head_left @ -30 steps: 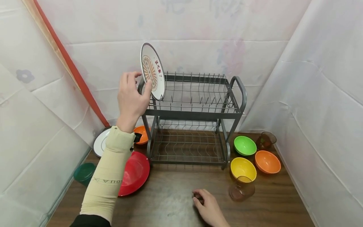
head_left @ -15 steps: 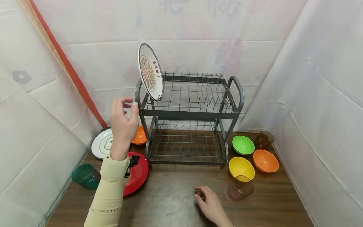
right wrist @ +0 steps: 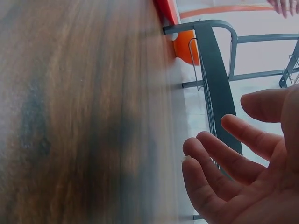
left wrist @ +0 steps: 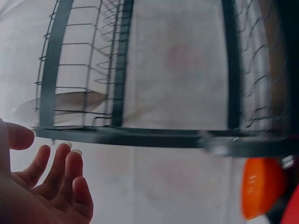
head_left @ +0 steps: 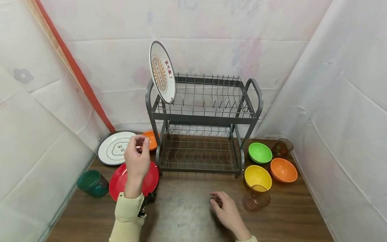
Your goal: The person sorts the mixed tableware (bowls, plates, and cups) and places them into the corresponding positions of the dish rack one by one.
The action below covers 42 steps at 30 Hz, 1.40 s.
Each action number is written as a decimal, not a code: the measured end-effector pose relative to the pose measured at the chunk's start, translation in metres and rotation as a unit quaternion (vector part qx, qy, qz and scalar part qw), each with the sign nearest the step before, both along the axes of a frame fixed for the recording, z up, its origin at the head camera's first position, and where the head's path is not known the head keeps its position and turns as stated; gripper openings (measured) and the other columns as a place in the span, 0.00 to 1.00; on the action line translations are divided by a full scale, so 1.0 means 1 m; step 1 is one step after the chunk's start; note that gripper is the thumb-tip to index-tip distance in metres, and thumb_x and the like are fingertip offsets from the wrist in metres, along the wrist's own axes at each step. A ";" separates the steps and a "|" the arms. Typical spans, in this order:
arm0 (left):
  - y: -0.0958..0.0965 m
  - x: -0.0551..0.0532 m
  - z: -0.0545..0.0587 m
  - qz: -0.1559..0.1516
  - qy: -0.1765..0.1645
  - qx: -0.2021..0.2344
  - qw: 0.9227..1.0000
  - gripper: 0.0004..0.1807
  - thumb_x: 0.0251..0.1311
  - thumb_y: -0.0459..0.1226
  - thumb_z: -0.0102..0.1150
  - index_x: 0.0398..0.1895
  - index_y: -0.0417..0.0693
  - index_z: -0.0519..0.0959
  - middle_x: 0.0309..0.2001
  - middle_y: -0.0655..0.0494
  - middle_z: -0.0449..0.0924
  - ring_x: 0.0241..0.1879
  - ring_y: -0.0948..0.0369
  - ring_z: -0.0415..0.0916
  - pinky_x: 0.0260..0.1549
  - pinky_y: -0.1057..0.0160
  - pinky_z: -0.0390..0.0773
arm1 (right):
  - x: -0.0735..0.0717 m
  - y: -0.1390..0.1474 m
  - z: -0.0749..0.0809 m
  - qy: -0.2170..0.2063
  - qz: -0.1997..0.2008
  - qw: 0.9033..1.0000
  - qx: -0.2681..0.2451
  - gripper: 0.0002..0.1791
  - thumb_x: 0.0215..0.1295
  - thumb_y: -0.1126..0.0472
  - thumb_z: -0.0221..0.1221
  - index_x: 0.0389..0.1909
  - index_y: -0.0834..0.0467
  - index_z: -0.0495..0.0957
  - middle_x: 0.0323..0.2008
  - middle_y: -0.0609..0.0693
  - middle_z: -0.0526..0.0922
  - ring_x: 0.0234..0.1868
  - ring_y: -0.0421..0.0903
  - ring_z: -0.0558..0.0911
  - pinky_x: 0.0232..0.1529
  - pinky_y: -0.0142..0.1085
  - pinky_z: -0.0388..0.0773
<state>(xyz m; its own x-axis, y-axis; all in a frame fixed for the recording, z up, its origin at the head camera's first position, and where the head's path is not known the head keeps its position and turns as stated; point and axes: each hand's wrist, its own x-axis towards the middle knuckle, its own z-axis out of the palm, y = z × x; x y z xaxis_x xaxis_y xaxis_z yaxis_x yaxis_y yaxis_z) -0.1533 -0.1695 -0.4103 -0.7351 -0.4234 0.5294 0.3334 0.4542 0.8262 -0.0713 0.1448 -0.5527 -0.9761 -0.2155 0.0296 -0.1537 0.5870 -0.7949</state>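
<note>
- Two tiers of dark wire rack (head_left: 208,119), standing on the tabletop (head_left: 184,220); likely stiff and fairly heavy, best held by both curved side handles.
- Red plate (head_left: 118,183), flat on the tabletop left of the rack; probably light, smooth and tough. Pinch at the rim.
- Patterned plate (head_left: 162,74), on edge at the left end of the upper tier, top leaning left; likely hard, slick and perhaps chippable. Best taken by the free upper rim, thumb on one face, fingers behind.
- White plate (head_left: 110,148), flat behind the red plate; probably just as stiff and slippery. Lift from the exposed left rim.
- Left hand (head_left: 137,159), empty, above the red plate in the head view; fingers loosely curved, a gap to the thumb.
- Right hand (head_left: 226,210), low over the tabletop; fingers loosely curved, thumb apart, clamped on nothing. Cannot tell whether touching the wood.
- Green cup (head_left: 95,185), left of the red plate; likely light. Grip round the wall.
- Yellow bowl (head_left: 258,176), orange bowl (head_left: 284,170) and green bowl (head_left: 260,153), right of the rack; probably light, stiff, easily pinched at the rim.
- Brownish front glass (head_left: 257,200) and rear glass (head_left: 282,148); possibly fragile. Hold gently round the wall.
</note>
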 end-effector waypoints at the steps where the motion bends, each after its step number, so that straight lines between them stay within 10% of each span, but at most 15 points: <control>1: 0.003 0.002 -0.007 -0.004 -0.007 0.016 1.000 0.10 0.70 0.38 0.57 0.44 0.38 0.78 0.36 0.49 0.79 0.33 0.61 0.72 0.32 0.68 0.70 | 0.000 0.000 0.000 0.003 -0.002 1.000 -0.001 0.12 0.72 0.60 0.59 0.53 0.56 0.80 0.43 0.44 0.81 0.42 0.39 0.81 0.39 0.35 0.79; 6: 0.016 0.011 -0.038 -0.006 -0.022 0.054 0.998 0.06 0.69 0.35 0.58 0.38 0.40 0.79 0.30 0.50 0.80 0.27 0.62 0.70 0.29 0.71 0.69 | -0.001 0.000 0.002 0.010 -0.009 1.000 0.003 0.11 0.71 0.61 0.60 0.52 0.56 0.81 0.42 0.44 0.81 0.42 0.39 0.81 0.39 0.35 0.79; 13: 0.022 0.022 -0.087 0.025 -0.072 -0.028 0.997 0.03 0.66 0.33 0.60 0.36 0.42 0.80 0.29 0.53 0.80 0.26 0.61 0.73 0.28 0.69 0.70 | -0.002 -0.003 0.002 0.021 -0.006 1.000 0.004 0.12 0.70 0.61 0.60 0.52 0.56 0.81 0.43 0.43 0.81 0.42 0.39 0.81 0.40 0.36 0.79; 23: 0.015 0.045 -0.145 0.059 -0.176 -0.181 0.966 0.10 0.58 0.34 0.63 0.42 0.40 0.78 0.44 0.42 0.78 0.44 0.45 0.71 0.44 0.46 0.71 | -0.002 -0.004 0.003 0.032 -0.005 0.999 0.001 0.12 0.70 0.62 0.60 0.52 0.56 0.81 0.43 0.44 0.81 0.42 0.39 0.81 0.39 0.36 0.79; 30: 0.016 0.052 -0.157 0.037 -0.273 -0.208 0.939 0.31 0.58 0.37 0.62 0.62 0.29 0.69 0.68 0.29 0.60 0.67 0.34 0.53 0.62 0.35 0.57 | -0.001 -0.004 0.001 0.023 -0.015 1.000 0.000 0.11 0.70 0.62 0.60 0.51 0.56 0.81 0.44 0.47 0.82 0.42 0.39 0.81 0.40 0.35 0.79; 35: 0.017 0.055 -0.155 -0.011 -0.372 -0.221 0.902 0.38 0.62 0.42 0.59 0.70 0.27 0.62 0.73 0.28 0.49 0.72 0.32 0.41 0.64 0.32 0.50 | 0.000 -0.004 0.000 0.014 -0.017 1.000 -0.001 0.11 0.71 0.61 0.60 0.51 0.56 0.81 0.43 0.44 0.81 0.41 0.39 0.80 0.39 0.34 0.79; 42: 0.006 0.065 -0.150 -0.020 -0.382 -0.318 0.867 0.32 0.59 0.37 0.66 0.66 0.35 0.72 0.70 0.31 0.61 0.68 0.34 0.55 0.46 0.31 0.74 | 0.004 -0.002 -0.003 0.001 -0.023 1.000 0.006 0.12 0.71 0.60 0.60 0.52 0.55 0.81 0.43 0.42 0.81 0.42 0.38 0.80 0.40 0.34 0.78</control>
<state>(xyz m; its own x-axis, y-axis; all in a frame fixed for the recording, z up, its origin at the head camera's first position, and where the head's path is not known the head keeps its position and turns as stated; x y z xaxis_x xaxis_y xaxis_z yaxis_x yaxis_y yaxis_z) -0.0882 -0.1630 -0.5606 -0.9815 -0.1913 -0.0016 -0.1760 0.8997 0.3994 -0.0675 0.1428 -0.5560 -0.9851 -0.1699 0.0284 -0.1266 0.6026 -0.7879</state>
